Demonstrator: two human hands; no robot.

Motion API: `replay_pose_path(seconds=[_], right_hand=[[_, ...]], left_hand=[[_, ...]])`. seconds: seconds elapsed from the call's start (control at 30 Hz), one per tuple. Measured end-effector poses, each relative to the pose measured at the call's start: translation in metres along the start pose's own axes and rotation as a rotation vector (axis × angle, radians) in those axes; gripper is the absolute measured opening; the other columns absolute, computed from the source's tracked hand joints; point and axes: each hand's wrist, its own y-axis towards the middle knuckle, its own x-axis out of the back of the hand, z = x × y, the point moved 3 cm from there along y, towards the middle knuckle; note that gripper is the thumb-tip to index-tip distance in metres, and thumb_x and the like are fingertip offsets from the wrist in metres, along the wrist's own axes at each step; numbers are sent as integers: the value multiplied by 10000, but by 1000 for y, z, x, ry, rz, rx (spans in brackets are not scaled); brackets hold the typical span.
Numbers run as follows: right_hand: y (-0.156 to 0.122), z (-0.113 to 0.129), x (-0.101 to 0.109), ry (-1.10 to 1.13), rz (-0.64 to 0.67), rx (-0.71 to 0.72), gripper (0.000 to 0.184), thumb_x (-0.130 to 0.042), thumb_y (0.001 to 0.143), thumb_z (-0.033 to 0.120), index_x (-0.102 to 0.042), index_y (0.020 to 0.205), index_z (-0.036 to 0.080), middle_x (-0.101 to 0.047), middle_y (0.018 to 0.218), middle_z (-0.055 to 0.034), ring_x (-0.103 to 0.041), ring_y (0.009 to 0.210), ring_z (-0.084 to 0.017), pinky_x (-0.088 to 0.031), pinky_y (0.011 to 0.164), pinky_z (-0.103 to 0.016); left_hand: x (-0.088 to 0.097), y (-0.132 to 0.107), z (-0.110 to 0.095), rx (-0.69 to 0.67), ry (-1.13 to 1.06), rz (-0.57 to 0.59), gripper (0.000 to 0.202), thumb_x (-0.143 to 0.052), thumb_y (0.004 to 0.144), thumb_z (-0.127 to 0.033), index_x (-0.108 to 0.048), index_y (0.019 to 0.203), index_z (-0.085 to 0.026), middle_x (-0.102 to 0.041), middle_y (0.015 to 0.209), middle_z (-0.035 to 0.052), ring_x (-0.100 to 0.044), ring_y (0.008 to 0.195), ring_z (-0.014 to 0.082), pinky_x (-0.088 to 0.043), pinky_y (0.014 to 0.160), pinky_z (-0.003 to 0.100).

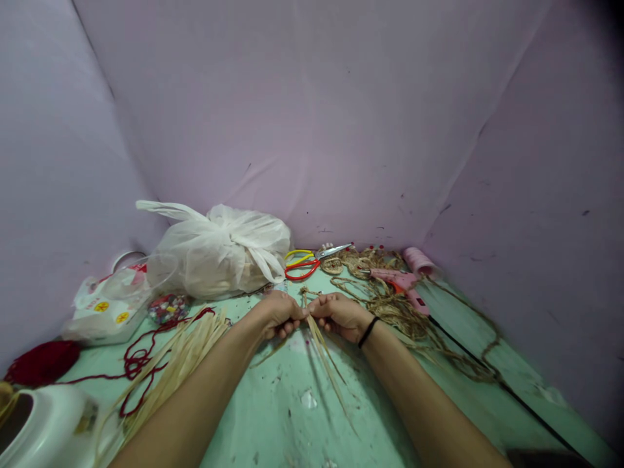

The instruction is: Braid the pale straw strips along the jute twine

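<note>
My left hand (283,314) and my right hand (340,316) meet over the middle of the green tabletop. Between them runs a small bundle of pale raffia strands (322,351), pinched in the fingers of both. Its loose ends hang down toward me, and a short knotted tip (305,294) pokes out beyond the fingertips. A black band circles my right wrist. Just past my hands lies a pair of scissors (302,265) with one red and one yellow handle loop. The exact crossing of the strands is hidden by my fingers.
At left sit a tied white plastic bag (219,253), loose raffia (182,357), red yarn (43,363), a bead packet (168,308) and a white container (58,422). At right are a pink glue gun (397,281) with a black cord, braided twine (400,312) and a pink spool (420,262).
</note>
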Motion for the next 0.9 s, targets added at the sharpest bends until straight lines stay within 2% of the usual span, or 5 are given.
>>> replay_pose_path(seconds=[0.23,0.43,0.63,0.77,0.9], right_hand=[[2,-1,1,-48,-3,16,95,-577,589,39,-545,541,115,-431,363,61,-336,317,-30,-268,330,-145],[7,-6,4,-48,-2,85,103,-520,569,36,-537,505,115,-455,374,41,-349,335,-40,-243,355,-167],[3,-2,2,-185,-13,105,64,-543,593,82,-549,549,127,-430,347,65,-345,319,-38,-266,353,-158],[-3,3,1,-357,-130,76,81,-547,590,91,-545,524,137,-433,339,61,-331,309,-39,-249,339,-165],[-3,7,4,-549,-222,131,133,-564,567,110,-540,439,137,-479,363,22,-379,347,-55,-248,358,-180]], left_hand=[[1,2,1,-133,-38,20,289,-662,498,-335,-429,495,-164,-402,345,-60,-246,259,31,-125,284,174],[3,-1,1,-93,-127,101,144,-589,500,-231,-471,516,-151,-387,364,-66,-236,268,23,-83,299,166],[-1,-4,-2,-27,-131,-37,218,-558,515,-144,-358,431,-169,-271,302,-83,-163,261,16,-47,308,177],[-5,-10,-8,-29,-96,-157,257,-540,500,-76,-322,397,-167,-251,285,-82,-174,269,16,-74,303,177],[-8,-7,-8,-83,-102,-224,237,-512,480,-43,-325,398,-165,-264,293,-79,-183,277,18,-86,307,182]])
